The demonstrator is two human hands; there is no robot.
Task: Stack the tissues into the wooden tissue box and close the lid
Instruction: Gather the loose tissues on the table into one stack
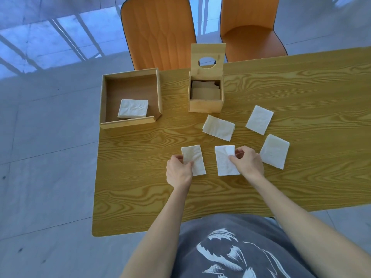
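Note:
The wooden tissue box [205,106] stands at the table's far middle, its lid [207,52] with a round hole tipped up and back. Several folded tissues [204,91] lie inside it. Several white folded tissues lie loose on the table. My left hand [178,171] pinches the left edge of one tissue [194,159]. My right hand [248,162] pinches the right edge of another tissue [223,160]. Three more tissues rest beyond: one near the box [218,127], one to the right [259,119], one beside my right hand [274,151].
A shallow wooden tray [130,77] at the table's far left corner holds a stack of tissues [133,108]. Two orange chairs [160,33] [251,29] stand behind the table [301,177]. The table's left edge drops to a grey tiled floor.

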